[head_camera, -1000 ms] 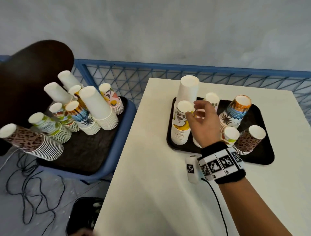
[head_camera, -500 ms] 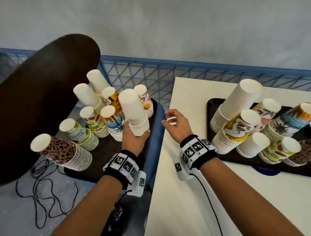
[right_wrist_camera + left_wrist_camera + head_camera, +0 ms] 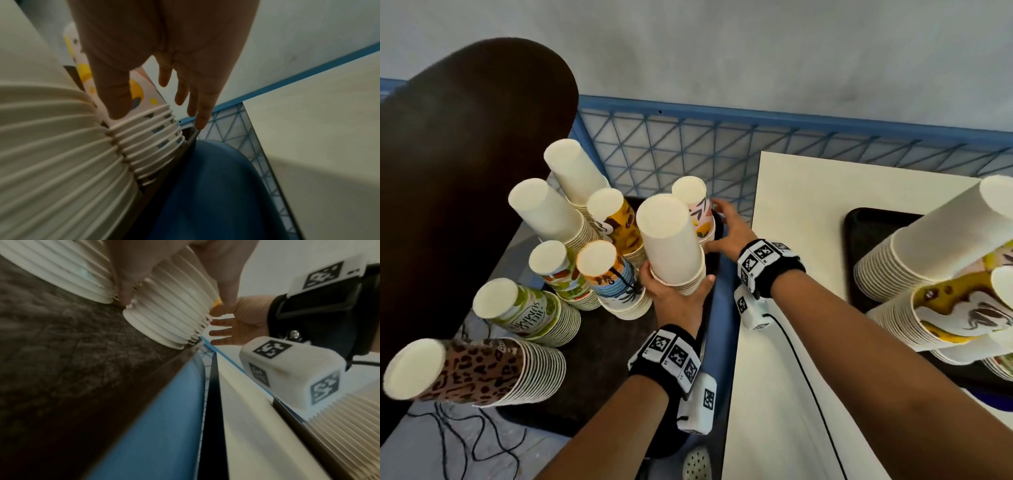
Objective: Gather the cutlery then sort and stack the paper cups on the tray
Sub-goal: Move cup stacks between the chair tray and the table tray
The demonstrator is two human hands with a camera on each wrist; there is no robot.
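- Left hand (image 3: 674, 298) grips the base of a tall plain white cup stack (image 3: 671, 246) on the dark chair tray (image 3: 592, 370). A second ago only the right hand was working, over at the counter (image 3: 784, 342); now both have swung to the chair, so more stacks look set to move across.
- Left wrist view: ribbed rolled rims, smooth matte paper, fingers (image 3: 123, 293) wedged between two stacks.
- Right wrist view: right hand (image 3: 164, 68) spread and relaxed, thumb resting on the patterned cup stack (image 3: 141, 126), grasp not yet closed.
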